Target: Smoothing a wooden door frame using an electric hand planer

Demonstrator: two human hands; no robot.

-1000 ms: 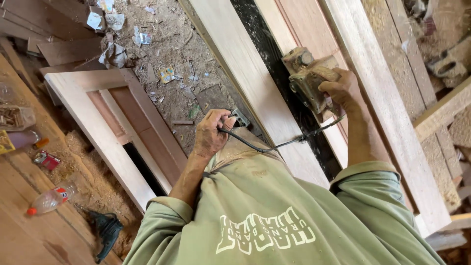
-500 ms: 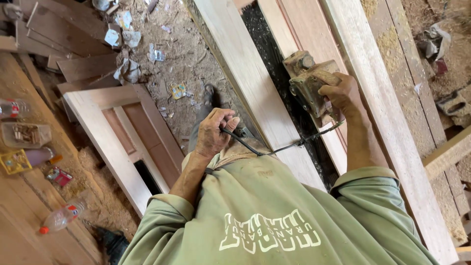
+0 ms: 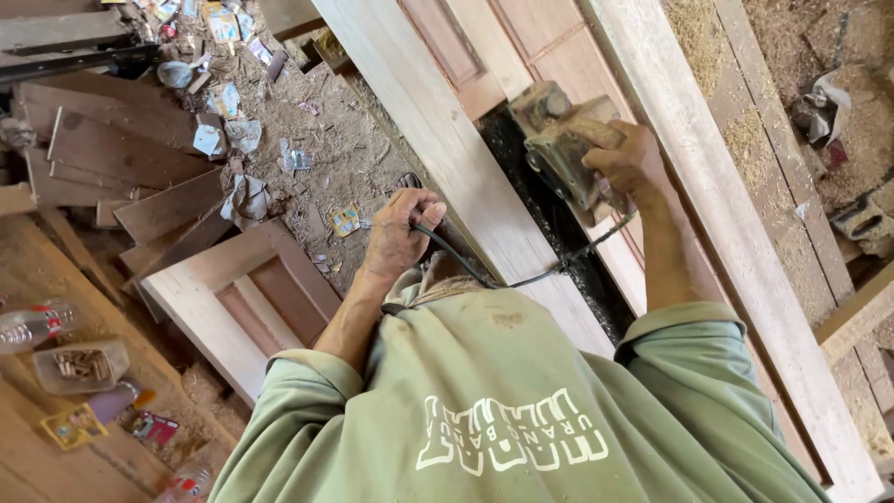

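The right hand (image 3: 626, 160) is clamping its grip around a dusty sander (image 3: 559, 138), pressing it onto the door (image 3: 447, 140). The left hand (image 3: 399, 233) is pinching the cord (image 3: 484, 272) aside, clear of the tool.

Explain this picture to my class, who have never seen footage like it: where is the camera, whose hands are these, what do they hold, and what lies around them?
The camera sits on a person's head and looks down, so you see their own green sweatshirt and both bare hands. There is no machine arm here, only a person.

The right hand grips a dusty handheld power tool that rests on a long pale wooden door frame. The left hand has its fingers closed round the tool's black cable, which runs across to the tool.

To the left, a smaller panelled wooden frame lies on a dirt floor strewn with paper scraps and offcuts. At the lower left are a clear plastic bottle and a small tub of wooden pegs.
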